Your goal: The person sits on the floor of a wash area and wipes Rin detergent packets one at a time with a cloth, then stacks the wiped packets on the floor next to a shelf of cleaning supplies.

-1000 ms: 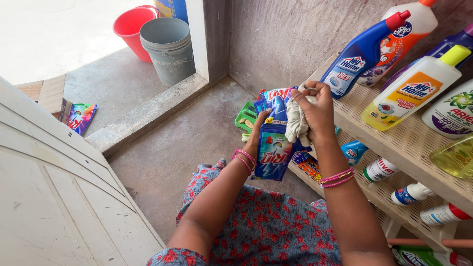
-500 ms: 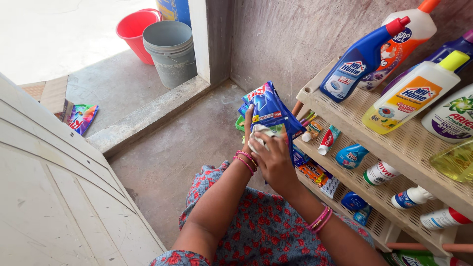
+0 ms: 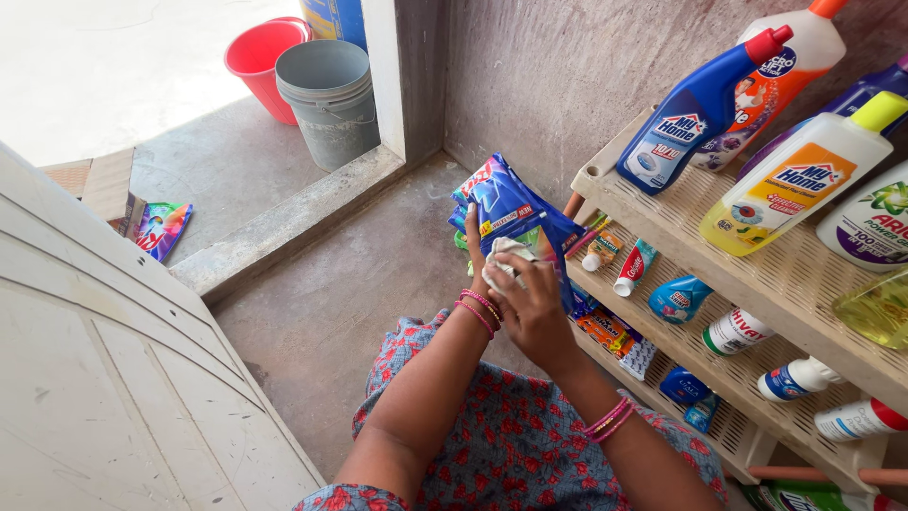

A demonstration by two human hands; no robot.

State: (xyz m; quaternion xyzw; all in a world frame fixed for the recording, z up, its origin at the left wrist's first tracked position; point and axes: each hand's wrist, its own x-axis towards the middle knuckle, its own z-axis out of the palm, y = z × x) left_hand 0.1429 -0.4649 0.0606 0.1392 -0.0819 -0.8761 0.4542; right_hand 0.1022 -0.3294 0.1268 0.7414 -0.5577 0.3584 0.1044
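1. Person's lap in red-flowered blue cloth, bottom centre; both forearms reach up from it, pink bangles on each wrist.
2. Right hand (image 3: 534,308) closed over a crumpled white cloth (image 3: 506,257), fingers curled, pressing it against the pouches.
3. Left hand (image 3: 476,255) mostly hidden behind the right hand and cloth; seems to support the pouches from below, exact grip cannot tell.
4. Blue detergent pouches (image 3: 511,208): a small stack, tilted, held up in front of the shelf unit's left end, above the concrete floor (image 3: 312,322).
5. Cream plastic rack (image 3: 804,284) just right of the hands, slatted tiers stepping down toward the person.
6. Middle tiers: small tubes and bottles lying on their sides, including a white tube with red cap (image 3: 632,268) and a white bottle with green cap (image 3: 733,331).
7. Top tier: blue bottle with red cap (image 3: 700,109) and yellow bottle with green cap (image 3: 804,175), both leaning back against the wall.
8. White door panel (image 3: 104,378) at left.
9. Farther: raised sill, colourful packet (image 3: 161,229) lying beyond it.
10. Farthest: grey bucket (image 3: 331,99) touching a red bucket (image 3: 260,61) outside.
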